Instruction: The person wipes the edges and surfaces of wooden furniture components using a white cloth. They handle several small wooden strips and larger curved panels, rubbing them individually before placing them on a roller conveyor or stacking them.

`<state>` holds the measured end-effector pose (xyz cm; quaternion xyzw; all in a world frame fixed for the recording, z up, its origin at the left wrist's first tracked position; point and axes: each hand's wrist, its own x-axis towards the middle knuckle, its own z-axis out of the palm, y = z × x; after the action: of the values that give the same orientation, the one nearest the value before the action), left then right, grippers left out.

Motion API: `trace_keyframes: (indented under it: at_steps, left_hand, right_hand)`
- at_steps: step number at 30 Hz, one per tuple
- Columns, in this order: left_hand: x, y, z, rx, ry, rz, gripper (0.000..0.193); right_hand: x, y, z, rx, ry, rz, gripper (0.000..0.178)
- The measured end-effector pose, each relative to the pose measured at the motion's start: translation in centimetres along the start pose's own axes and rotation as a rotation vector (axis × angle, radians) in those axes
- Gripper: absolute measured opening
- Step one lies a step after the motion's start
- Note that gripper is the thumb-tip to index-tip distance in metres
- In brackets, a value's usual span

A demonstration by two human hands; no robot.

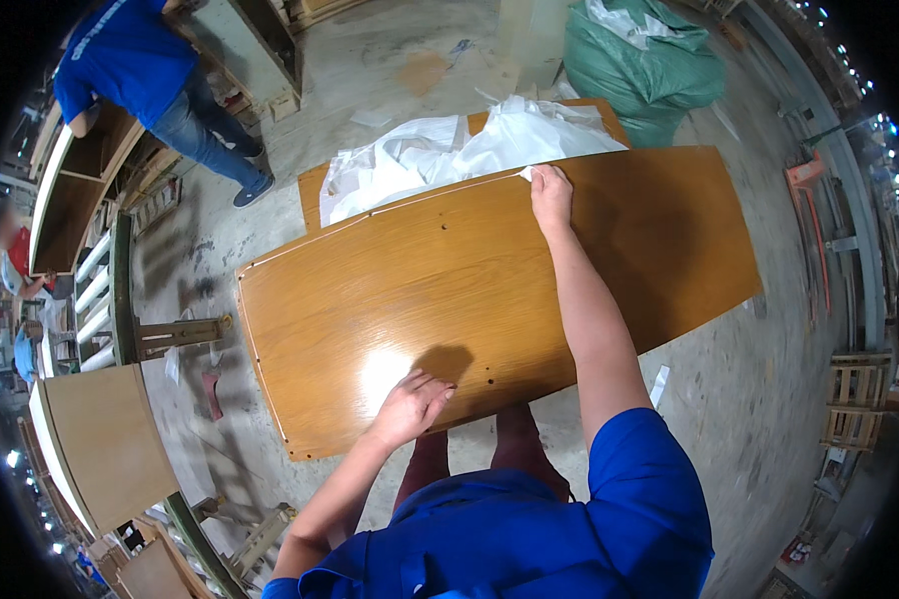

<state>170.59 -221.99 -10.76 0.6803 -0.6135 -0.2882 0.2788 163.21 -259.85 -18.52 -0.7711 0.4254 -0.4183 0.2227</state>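
A large glossy brown wooden panel [400,290] lies in front of me, with small dark holes in its face. A thin white line [440,190] runs along its far edge and down its left edge. My right hand [551,197] reaches to the far edge, its fingers closed on a small white cloth or paper wad [526,174] against the panel, where the white line ends. My left hand [410,407] is by the near edge, holding nothing, fingers loosely bent and apart; whether it touches the surface I cannot tell.
Crumpled white sheeting [489,140] covers another wooden board [312,190] behind the panel. A stuffed green sack [644,75] stands at the far right. At the upper left, a person in blue [135,70] bends over a wooden piece. A roller conveyor [95,290] stands left.
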Motion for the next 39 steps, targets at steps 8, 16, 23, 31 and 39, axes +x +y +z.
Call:
trace_keyframes:
  at_steps: [8,16,23,31,39]
  left_hand:
    - [7.9,0.9,2.7,0.152,-0.068,0.134,0.018]
    - [16.5,1.0,7.6,0.531,0.129,0.044,0.04]
    - [17.0,0.5,8.7,0.559,0.089,0.013,0.041]
    - [17.3,0.5,8.7,0.572,0.069,0.004,0.042]
    - [17.3,0.6,8.7,0.618,0.053,-0.018,0.041]
  right_hand:
    - [1.0,1.3,0.0,0.062,-0.077,-0.01,0.011]
    - [3.4,5.1,-3.0,0.055,-0.009,-0.029,0.009]
    - [6.6,11.2,-8.0,-0.028,0.089,0.002,0.009]
    - [9.8,16.8,-12.7,-0.117,0.142,0.08,0.01]
    - [10.4,17.9,-13.6,-0.155,0.141,0.053,0.009]
